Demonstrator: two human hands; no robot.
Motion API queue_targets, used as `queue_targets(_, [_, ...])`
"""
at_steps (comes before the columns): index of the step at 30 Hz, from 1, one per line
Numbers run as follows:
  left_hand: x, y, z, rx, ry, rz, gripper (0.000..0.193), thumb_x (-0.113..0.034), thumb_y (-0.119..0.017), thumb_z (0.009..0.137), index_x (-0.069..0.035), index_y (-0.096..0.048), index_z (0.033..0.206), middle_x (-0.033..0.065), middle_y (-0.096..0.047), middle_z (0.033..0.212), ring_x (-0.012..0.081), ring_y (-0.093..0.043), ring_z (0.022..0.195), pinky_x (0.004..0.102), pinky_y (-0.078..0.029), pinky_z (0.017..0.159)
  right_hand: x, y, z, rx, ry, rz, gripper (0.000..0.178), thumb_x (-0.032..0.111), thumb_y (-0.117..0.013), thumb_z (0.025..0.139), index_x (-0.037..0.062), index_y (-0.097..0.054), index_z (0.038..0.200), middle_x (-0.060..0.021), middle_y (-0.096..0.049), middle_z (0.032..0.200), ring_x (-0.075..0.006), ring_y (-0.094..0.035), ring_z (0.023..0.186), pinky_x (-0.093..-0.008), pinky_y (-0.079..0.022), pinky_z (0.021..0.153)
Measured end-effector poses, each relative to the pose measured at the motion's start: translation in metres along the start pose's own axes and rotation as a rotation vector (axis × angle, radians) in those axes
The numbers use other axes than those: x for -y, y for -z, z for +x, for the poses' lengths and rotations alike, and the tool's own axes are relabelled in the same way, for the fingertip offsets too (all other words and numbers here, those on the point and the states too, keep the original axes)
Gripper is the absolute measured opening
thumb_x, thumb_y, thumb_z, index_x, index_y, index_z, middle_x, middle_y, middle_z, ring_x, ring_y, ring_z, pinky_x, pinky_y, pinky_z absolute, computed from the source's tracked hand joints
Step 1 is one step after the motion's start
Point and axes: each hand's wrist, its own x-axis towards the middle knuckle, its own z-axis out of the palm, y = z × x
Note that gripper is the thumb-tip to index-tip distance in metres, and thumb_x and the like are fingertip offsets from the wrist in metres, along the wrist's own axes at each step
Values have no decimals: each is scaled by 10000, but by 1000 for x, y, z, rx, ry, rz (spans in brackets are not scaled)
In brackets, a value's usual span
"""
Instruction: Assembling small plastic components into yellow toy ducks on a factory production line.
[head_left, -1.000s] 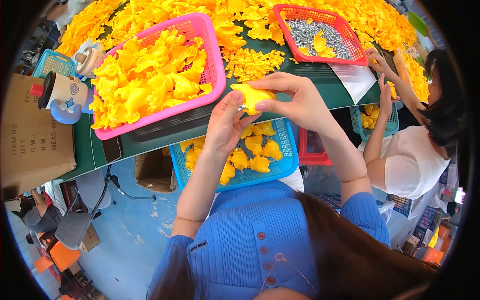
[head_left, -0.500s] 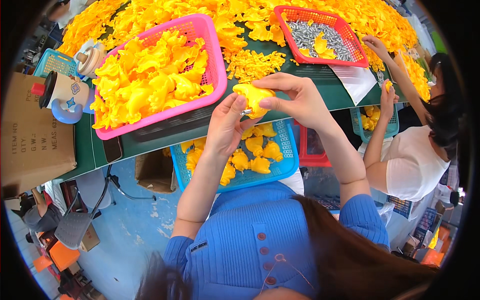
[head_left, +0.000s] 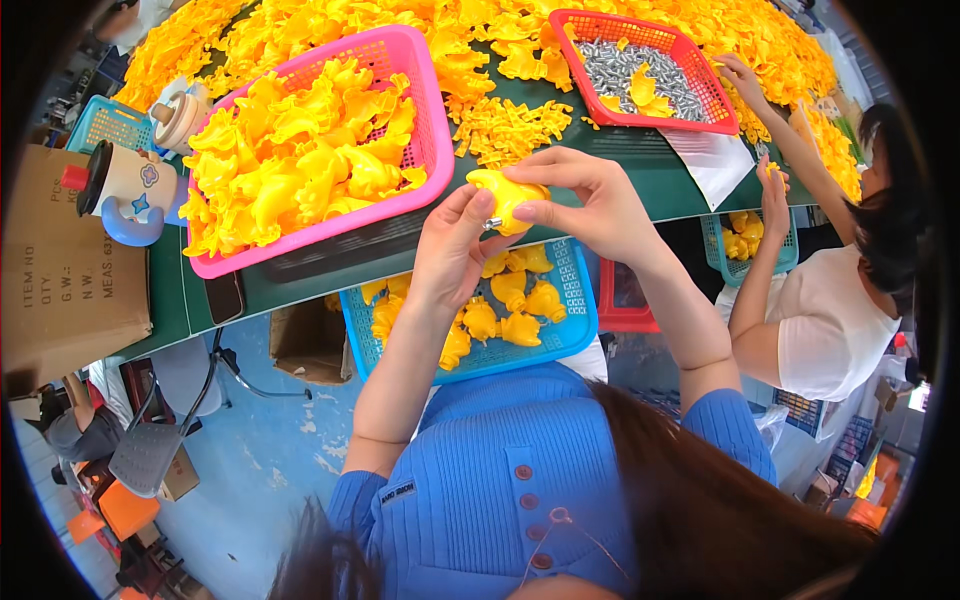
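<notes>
Above the table's near edge, my right hand (head_left: 585,200) grips a glossy yellow plastic figure (head_left: 497,192) with thumb on the near side and fingers over the top. My left hand (head_left: 455,240) is closed at the figure's lower left, its thumb and forefinger pinching a small silver metal cylinder (head_left: 491,223) against it. How far the cylinder sits inside the figure is hidden. Beneath my hands, a blue basket (head_left: 583,320) rests on my lap with several similar yellow figures (head_left: 481,319) in it.
A pink basket (head_left: 437,120) heaped with yellow parts stands at left on the green table (head_left: 600,190). Farther right, a red basket (head_left: 640,121) holds silver cylinders. Small yellow strips (head_left: 510,130) lie between them. A phone (head_left: 225,297) lies at the edge. A co-worker (head_left: 835,310) sits at right.
My hands and the yellow figure stay almost in place, with only a slight shift of the fingers. The co-worker's hands have moved a little.
</notes>
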Motion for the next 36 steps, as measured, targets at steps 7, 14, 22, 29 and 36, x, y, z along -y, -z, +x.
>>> queue_targets(7, [0,4,1,-5,1,-3,252,-228,-565,875,-49,-560,1054,47,-594,1007,136,-590,932,333,-549,779,-3,-4,0,14,-5,26,320,114,-677,768,23,-626,1071,-84,-572,976,-143,-536,935,-253,-413,831])
queue_targets(14, [-4,2,5,-27,109,-232,359,-278,-536,887,-69,-470,1172,84,-586,1073,197,-593,980,342,-547,782,-15,2,-2,73,214,-13,500,133,-698,732,52,-539,1199,-92,-522,1107,-206,-495,1038,-293,-415,854])
queue_targets(22, [1,-1,0,5,148,-243,376,-375,-429,926,-112,-445,1194,60,-558,1138,172,-570,1012,348,-502,780,-5,-18,-4,-184,375,-424,552,95,-758,614,44,-556,1126,-113,-561,1024,-261,-551,957,-324,-458,806])
queue_targets(29, [8,2,3,47,-27,-92,411,-372,-466,910,-87,-434,1205,68,-535,1161,187,-538,1058,347,-456,862,-7,-18,-5,-163,291,-213,504,104,-745,651,28,-548,1109,-113,-562,1028,-246,-546,1009,-317,-434,854])
queue_targets(36, [15,5,9,180,-528,99,528,-172,-731,730,-22,-511,1186,123,-483,1251,220,-487,1142,354,-408,951,-8,-25,-11,-128,209,173,515,144,-696,738,37,-485,1195,-124,-528,1077,-254,-509,1073,-314,-376,933])
